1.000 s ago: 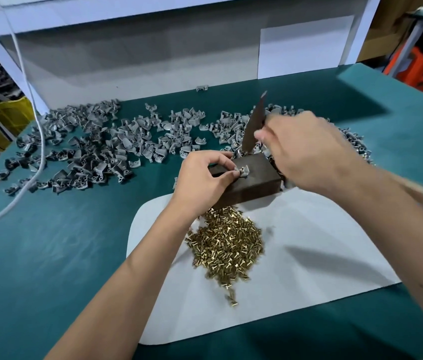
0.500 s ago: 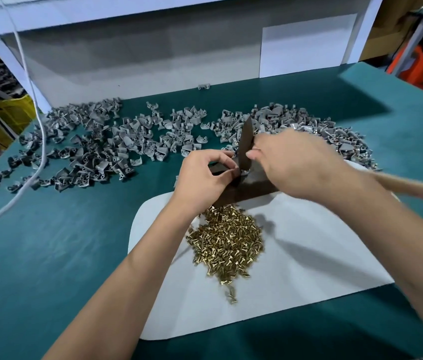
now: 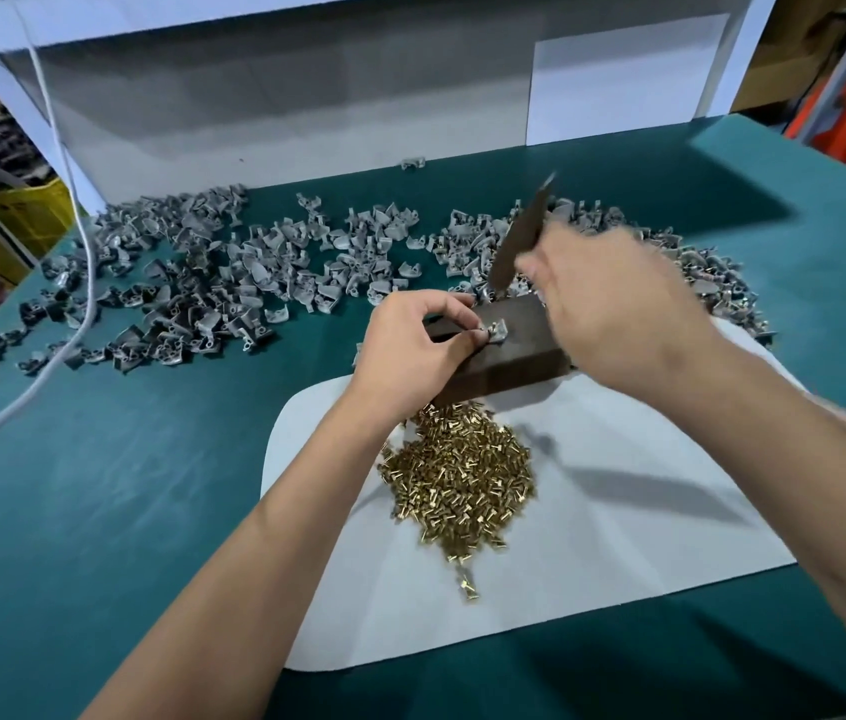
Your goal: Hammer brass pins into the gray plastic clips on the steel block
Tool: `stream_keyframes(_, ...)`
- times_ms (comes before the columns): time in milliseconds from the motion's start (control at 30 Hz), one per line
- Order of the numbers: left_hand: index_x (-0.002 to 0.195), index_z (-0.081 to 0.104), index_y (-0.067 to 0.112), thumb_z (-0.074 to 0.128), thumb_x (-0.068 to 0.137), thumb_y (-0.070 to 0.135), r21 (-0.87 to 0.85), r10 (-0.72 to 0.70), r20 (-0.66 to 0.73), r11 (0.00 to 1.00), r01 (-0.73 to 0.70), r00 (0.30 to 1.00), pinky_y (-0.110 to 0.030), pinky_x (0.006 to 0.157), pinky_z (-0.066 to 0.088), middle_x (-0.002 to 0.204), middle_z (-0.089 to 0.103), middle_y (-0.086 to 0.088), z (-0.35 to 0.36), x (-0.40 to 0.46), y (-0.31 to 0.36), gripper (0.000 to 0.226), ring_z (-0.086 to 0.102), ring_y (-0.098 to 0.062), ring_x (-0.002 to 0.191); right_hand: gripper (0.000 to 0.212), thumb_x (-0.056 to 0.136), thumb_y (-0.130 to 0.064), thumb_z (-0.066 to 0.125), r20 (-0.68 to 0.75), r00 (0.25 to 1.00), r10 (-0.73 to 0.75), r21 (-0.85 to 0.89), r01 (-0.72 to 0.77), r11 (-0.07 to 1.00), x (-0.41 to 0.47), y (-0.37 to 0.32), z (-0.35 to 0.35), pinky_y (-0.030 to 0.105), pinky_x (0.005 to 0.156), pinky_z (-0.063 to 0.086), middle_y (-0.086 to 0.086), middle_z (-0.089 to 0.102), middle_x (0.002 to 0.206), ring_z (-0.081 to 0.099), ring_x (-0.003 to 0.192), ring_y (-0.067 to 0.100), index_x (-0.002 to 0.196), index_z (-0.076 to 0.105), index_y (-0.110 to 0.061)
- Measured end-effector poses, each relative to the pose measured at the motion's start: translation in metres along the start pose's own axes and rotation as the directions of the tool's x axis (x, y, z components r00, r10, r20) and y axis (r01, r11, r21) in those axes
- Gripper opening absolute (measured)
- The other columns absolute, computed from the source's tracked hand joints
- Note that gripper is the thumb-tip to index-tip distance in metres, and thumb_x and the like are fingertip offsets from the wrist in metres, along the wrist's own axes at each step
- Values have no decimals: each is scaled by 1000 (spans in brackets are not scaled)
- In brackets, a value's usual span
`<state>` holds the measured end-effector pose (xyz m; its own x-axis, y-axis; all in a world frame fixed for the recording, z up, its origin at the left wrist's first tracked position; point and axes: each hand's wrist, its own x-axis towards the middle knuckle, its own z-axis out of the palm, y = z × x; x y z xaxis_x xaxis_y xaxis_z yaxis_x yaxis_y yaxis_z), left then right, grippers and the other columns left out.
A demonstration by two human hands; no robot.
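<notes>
Gray plastic clips (image 3: 192, 283) lie heaped at left on the green mat (image 3: 99, 511). Left hand (image 3: 410, 350) pinches one clip (image 3: 494, 332) atop the steel block (image 3: 514, 356) (brass pins (image 3: 457, 480) piled below). Right hand (image 3: 613, 314), blurred, grips a raised hammer (image 3: 522, 236).

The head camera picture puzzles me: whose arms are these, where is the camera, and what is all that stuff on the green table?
No machine here: a person wears the camera on the head, looking down at their own arms. The left hand pinches one gray clip on a dark steel block. The right hand, blurred, grips a hammer raised above it. On the green table lie a white sheet with a heap of brass pins, many loose gray clips and a white cable.
</notes>
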<state>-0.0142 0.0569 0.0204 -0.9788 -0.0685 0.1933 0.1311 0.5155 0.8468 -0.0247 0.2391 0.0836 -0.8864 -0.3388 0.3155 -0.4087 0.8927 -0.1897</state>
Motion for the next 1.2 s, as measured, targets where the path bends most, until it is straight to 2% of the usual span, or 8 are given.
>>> stream_keyframes(100,82,79,15,81,84,11,-14,-17,0,1000,17,1000,-35,102,54,116,74,5,1,-1,2,6,69,-7,106,25,109,-42,35,211,977,2,-45,8,999,-2,5,4,38,67,35,3,49,74,47,75,33,100,50,-23)
stream_keyframes(200,81,78,18,81,84,12,-4,-25,-4,1000,25,1000,-33,100,54,116,74,7,0,-2,3,7,69,-5,105,27,105,-47,41,180,978,-106,-73,121,990,2,18,-6,37,66,37,1,61,85,58,84,31,95,56,-26)
stream_keyframes(400,79,78,18,79,86,10,-35,-8,3,999,8,1000,-32,107,49,119,73,3,0,-3,3,11,67,-6,111,16,82,-46,72,387,873,-297,271,201,942,-9,49,-25,20,52,39,-14,64,65,56,59,7,74,68,-33)
stream_keyframes(600,78,79,20,77,88,11,-123,-19,35,992,23,999,-27,99,49,121,73,5,0,-4,2,14,67,-5,110,8,76,-40,81,534,810,-240,184,166,969,-20,58,-7,34,64,54,-17,71,68,64,65,4,79,75,-35)
stream_keyframes(700,77,79,20,76,88,11,-149,-29,34,988,34,999,-36,103,51,121,73,5,0,-4,3,14,67,-7,110,10,79,-42,82,539,811,-227,228,119,966,-19,58,-9,23,61,52,-19,72,69,65,64,0,78,78,-34)
stream_keyframes(900,74,78,23,77,88,11,-201,-22,39,979,30,999,-45,103,53,124,72,7,1,-5,4,19,68,-8,111,10,85,-39,79,158,971,-177,234,138,963,-7,41,3,26,68,56,-19,66,66,62,65,-3,85,75,-30)
stream_keyframes(1033,73,77,22,75,88,7,-252,-7,43,968,17,999,-50,104,52,125,72,1,0,-4,4,21,69,-12,112,28,87,-47,74,69,967,-245,196,228,954,0,23,24,38,82,55,-16,64,95,61,90,11,112,67,-36)
stream_keyframes(1200,79,78,22,71,89,28,-212,25,-11,977,-27,1000,-49,106,50,121,73,7,-2,-1,-3,14,67,-8,114,20,95,-40,65,-100,957,-271,237,288,928,-4,22,42,38,78,52,-11,61,93,58,87,13,103,73,-23)
